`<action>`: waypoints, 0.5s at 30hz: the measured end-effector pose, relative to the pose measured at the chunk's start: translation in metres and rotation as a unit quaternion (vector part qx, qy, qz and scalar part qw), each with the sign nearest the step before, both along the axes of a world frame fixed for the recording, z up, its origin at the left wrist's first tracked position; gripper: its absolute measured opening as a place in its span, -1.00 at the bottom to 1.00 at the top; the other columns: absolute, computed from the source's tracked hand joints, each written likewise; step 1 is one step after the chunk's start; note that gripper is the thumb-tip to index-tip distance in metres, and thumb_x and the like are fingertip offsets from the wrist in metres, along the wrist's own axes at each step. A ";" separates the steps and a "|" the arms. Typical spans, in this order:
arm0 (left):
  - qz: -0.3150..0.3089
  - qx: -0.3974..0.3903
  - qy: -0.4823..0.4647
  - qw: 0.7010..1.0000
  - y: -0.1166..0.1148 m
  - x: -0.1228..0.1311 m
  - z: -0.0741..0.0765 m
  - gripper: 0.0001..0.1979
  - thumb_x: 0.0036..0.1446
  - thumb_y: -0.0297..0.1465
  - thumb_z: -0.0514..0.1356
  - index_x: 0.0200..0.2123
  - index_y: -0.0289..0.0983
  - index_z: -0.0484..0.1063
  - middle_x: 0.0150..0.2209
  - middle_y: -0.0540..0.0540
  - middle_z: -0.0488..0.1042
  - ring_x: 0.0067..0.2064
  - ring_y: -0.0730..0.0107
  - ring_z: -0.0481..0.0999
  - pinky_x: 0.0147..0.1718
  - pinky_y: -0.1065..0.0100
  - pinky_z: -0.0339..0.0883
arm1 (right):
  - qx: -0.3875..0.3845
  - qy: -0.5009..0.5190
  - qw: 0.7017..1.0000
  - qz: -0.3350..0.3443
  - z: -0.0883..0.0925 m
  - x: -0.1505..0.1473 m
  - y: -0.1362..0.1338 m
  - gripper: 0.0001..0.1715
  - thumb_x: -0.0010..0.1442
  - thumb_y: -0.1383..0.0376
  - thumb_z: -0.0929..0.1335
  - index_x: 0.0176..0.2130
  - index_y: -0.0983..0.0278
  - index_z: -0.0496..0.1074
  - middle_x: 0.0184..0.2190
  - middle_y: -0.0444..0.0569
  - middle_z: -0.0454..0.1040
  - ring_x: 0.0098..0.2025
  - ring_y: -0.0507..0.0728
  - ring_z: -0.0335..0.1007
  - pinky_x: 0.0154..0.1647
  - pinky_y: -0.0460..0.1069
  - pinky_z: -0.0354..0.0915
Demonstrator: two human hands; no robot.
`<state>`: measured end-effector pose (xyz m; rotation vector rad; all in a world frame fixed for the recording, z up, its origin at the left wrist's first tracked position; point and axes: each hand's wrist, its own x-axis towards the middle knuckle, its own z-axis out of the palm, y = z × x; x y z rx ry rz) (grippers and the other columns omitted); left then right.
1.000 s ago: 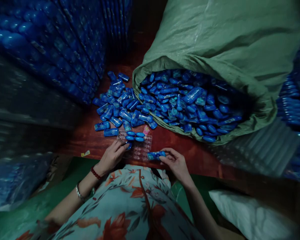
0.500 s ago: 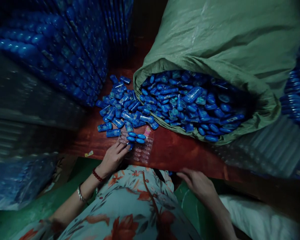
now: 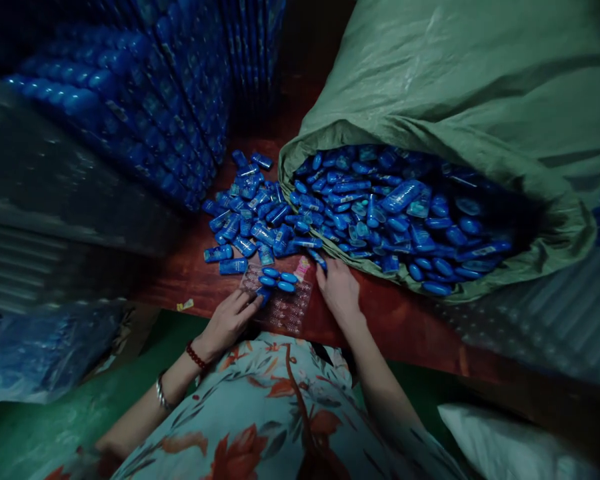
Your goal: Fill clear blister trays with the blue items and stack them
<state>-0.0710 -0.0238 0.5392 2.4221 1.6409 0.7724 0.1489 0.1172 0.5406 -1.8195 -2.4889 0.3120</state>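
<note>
A clear plastic tray (image 3: 293, 310) with rows of pockets lies near the front edge of the red table. Several blue packs (image 3: 279, 280) stand in its upper part. My left hand (image 3: 231, 319) is at the tray's left side, its fingertips closed on a blue pack (image 3: 265, 294). Beyond the tray's right corner, my right hand (image 3: 339, 290) has its fingers around a blue pack (image 3: 317, 258) at the edge of the loose pile (image 3: 263, 232). A small pink label (image 3: 303, 268) lies at the tray's top right.
An open green sack (image 3: 435, 87) spills blue packs onto the red table (image 3: 395, 313). Filled trays (image 3: 180, 100) are stacked at the left, beside stacked clear trays (image 3: 45, 240). A yellow scrap (image 3: 185, 305) lies near the front edge.
My right hand has moved from below the table's edge up and left to the pile, and now touches a pack there. My left hand stays at the tray. The view has shifted slightly.
</note>
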 end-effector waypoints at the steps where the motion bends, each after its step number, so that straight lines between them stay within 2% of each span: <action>1: -0.005 -0.007 0.001 1.000 0.000 -0.001 -0.001 -0.66 0.22 -0.53 -0.02 0.07 -0.32 0.25 -0.19 -0.22 0.40 -0.16 0.29 0.38 -0.20 0.27 0.37 | -0.020 0.025 0.999 -0.010 0.005 0.011 -0.006 -0.72 0.28 0.22 0.15 -0.17 0.31 0.34 -0.25 0.10 0.41 -0.24 0.17 0.36 -0.34 -0.03 0.22; 3: -0.012 -0.016 0.001 1.000 0.000 -0.001 -0.001 -0.67 0.23 -0.53 -0.03 0.05 -0.33 0.26 -0.23 -0.21 0.40 -0.20 0.31 0.37 -0.22 0.28 0.36 | -0.072 0.112 0.990 -0.037 0.016 0.032 -0.019 -0.72 0.28 0.21 0.16 -0.15 0.30 0.32 -0.30 0.05 0.44 -0.33 0.13 0.39 -0.35 -0.03 0.24; 5: -0.017 -0.025 0.007 1.000 0.002 0.000 0.001 -0.71 0.24 -0.52 -0.04 0.00 -0.35 0.30 -0.31 -0.17 0.38 -0.27 0.34 0.36 -0.29 0.32 0.36 | -0.130 0.223 0.965 -0.057 0.027 0.048 -0.035 -0.72 0.28 0.18 0.17 -0.10 0.26 0.28 -0.31 -0.01 0.45 -0.37 0.10 0.41 -0.35 -0.04 0.29; 8: -0.019 -0.041 0.017 0.999 0.008 0.005 0.009 -0.77 0.26 -0.50 -0.06 -0.12 -0.36 0.35 -0.39 -0.12 0.35 -0.34 0.37 0.33 -0.36 0.36 0.34 | -0.181 0.319 0.930 -0.028 0.038 0.050 -0.058 -0.74 0.26 0.19 0.20 -0.07 0.22 0.26 -0.29 -0.05 0.44 -0.38 0.05 0.40 -0.35 -0.07 0.33; 11: -0.020 -0.061 0.018 0.998 0.015 0.008 0.016 -0.76 0.27 -0.51 -0.09 -0.19 -0.35 0.36 -0.33 -0.15 0.37 -0.26 0.35 0.35 -0.31 0.35 0.36 | -0.146 0.325 0.933 0.048 0.032 0.031 -0.073 -0.77 0.25 0.27 0.22 -0.08 0.21 0.28 -0.24 -0.04 0.40 -0.31 0.06 0.38 -0.26 -0.05 0.34; 15: -0.021 -0.079 0.041 0.996 0.017 0.011 0.016 -0.72 0.27 -0.51 -0.13 -0.23 -0.34 0.36 -0.30 -0.17 0.37 -0.24 0.34 0.35 -0.26 0.32 0.36 | -0.020 0.260 0.955 0.143 0.008 0.007 -0.078 -0.63 0.23 0.45 0.16 0.01 0.26 0.26 -0.13 0.06 0.34 -0.08 0.13 0.30 -0.09 0.01 0.31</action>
